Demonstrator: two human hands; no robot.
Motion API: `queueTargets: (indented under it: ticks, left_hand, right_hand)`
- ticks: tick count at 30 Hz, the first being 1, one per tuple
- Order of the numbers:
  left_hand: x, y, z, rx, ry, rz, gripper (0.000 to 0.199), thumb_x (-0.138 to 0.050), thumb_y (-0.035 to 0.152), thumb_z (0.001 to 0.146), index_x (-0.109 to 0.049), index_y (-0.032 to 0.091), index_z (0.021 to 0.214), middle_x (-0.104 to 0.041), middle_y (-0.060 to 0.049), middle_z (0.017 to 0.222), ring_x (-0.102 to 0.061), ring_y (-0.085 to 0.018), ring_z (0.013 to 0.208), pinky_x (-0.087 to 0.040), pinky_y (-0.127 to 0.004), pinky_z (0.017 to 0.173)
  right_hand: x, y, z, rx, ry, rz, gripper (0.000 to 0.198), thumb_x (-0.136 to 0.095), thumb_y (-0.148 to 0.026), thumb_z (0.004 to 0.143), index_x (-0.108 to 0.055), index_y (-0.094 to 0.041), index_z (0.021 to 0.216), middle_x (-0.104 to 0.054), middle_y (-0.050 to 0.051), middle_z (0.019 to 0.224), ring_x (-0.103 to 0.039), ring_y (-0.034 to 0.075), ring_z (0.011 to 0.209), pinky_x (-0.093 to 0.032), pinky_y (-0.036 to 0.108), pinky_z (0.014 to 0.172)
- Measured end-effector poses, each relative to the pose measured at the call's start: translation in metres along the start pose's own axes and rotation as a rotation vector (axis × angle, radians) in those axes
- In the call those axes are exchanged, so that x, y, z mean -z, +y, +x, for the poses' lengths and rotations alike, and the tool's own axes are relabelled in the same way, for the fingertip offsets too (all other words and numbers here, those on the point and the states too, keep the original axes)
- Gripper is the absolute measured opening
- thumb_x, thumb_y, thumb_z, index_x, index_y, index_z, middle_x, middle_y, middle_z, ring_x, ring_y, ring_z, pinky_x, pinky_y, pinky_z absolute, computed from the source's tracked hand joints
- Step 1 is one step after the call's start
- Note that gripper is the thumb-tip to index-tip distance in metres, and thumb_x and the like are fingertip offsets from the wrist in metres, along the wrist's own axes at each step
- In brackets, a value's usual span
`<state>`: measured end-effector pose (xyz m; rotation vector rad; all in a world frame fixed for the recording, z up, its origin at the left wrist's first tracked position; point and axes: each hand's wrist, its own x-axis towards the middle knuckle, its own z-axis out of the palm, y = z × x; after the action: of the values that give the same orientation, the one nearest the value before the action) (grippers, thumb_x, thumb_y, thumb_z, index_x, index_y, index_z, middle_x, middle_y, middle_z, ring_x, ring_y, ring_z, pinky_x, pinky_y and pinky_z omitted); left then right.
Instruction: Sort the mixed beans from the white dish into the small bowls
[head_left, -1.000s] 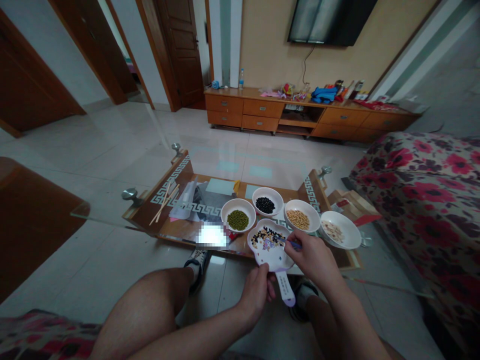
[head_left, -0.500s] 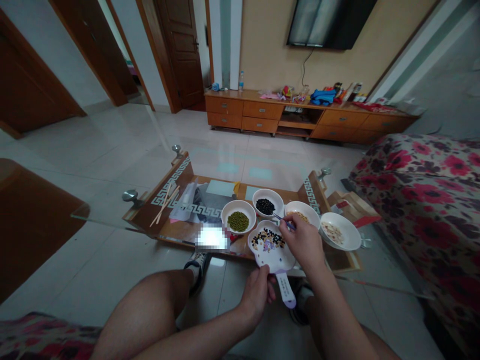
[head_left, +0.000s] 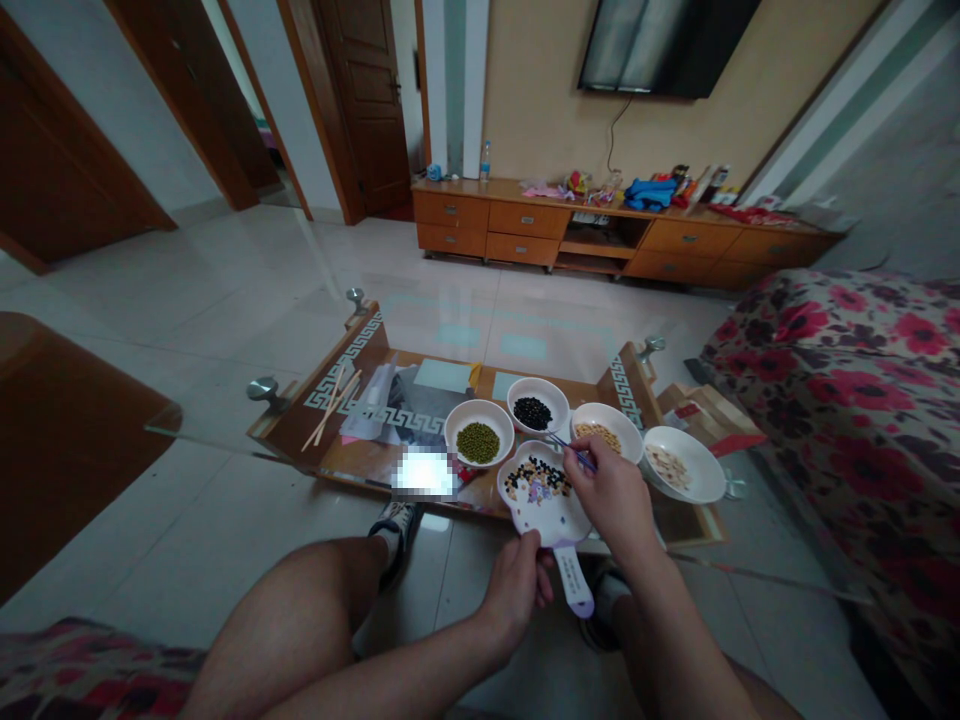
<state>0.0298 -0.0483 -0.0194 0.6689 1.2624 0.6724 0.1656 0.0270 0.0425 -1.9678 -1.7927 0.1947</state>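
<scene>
My left hand (head_left: 516, 583) grips the near edge of a white flower-shaped dish (head_left: 551, 522) with a handle, thumb on its rim. Black and yellowish beans lie mixed across the dish's far part. In my right hand (head_left: 611, 492) are slim purplish tweezers (head_left: 576, 450), tips over the gap between the dish and the bowls; whether they pinch a bean is too small to tell. Beyond the dish stand a bowl of black beans (head_left: 538, 384) and a bowl of yellowish beans (head_left: 636, 432). To the left sits a bowl of green beans (head_left: 452, 440), to the right a bowl of pale flat pieces (head_left: 709, 485).
The bowls stand on a glass-topped table (head_left: 420, 385). Wooden chopsticks (head_left: 330, 410) lie at its left, near a bright blurred-out patch (head_left: 424, 472). A paper bag (head_left: 709, 418) is at the right, before a flowered sofa (head_left: 847, 360). A long cabinet (head_left: 525, 220) lines the wall.
My right hand and the tweezers have shifted slightly toward me, away from the black bean bowl. My left hand and the dish stay about where they were.
</scene>
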Motion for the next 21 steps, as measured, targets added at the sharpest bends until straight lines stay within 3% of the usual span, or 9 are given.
queueTargets:
  ticks: [7, 13, 21]
  left_hand:
    - [0.000, 0.001, 0.000, -0.007, 0.007, 0.045, 0.063, -0.032, 0.079, 0.078, -0.059, 0.026, 0.058, -0.060, -0.009, 0.053, -0.056, -0.022, 0.052, -0.044, -0.037, 0.058]
    - [0.001, -0.003, 0.002, -0.016, 0.004, 0.057, 0.061, -0.031, 0.075, 0.081, -0.060, 0.026, 0.060, -0.062, -0.009, 0.054, -0.059, -0.023, 0.055, -0.047, -0.037, 0.060]
    - [0.002, -0.002, 0.002, 0.002, 0.005, 0.061, 0.059, -0.031, 0.073, 0.083, -0.059, 0.026, 0.060, -0.063, -0.009, 0.056, -0.062, -0.024, 0.059, -0.047, -0.037, 0.063]
  right_hand:
    - [0.000, 0.002, -0.015, 0.079, -0.148, 0.006, 0.022, -0.049, -0.039, 0.088, -0.064, -0.022, 0.091, -0.071, 0.004, 0.078, -0.064, 0.018, 0.068, -0.039, 0.025, 0.061]
    - [-0.006, -0.006, -0.020, 0.132, -0.289, -0.007, 0.020, -0.048, -0.038, 0.089, -0.062, -0.024, 0.093, -0.071, 0.002, 0.085, -0.065, 0.018, 0.075, -0.039, 0.025, 0.064]
    - [-0.007, -0.013, -0.019, 0.134, -0.346, -0.060, 0.019, -0.049, -0.035, 0.090, -0.063, -0.023, 0.093, -0.073, 0.004, 0.090, -0.067, 0.018, 0.080, -0.037, 0.025, 0.066]
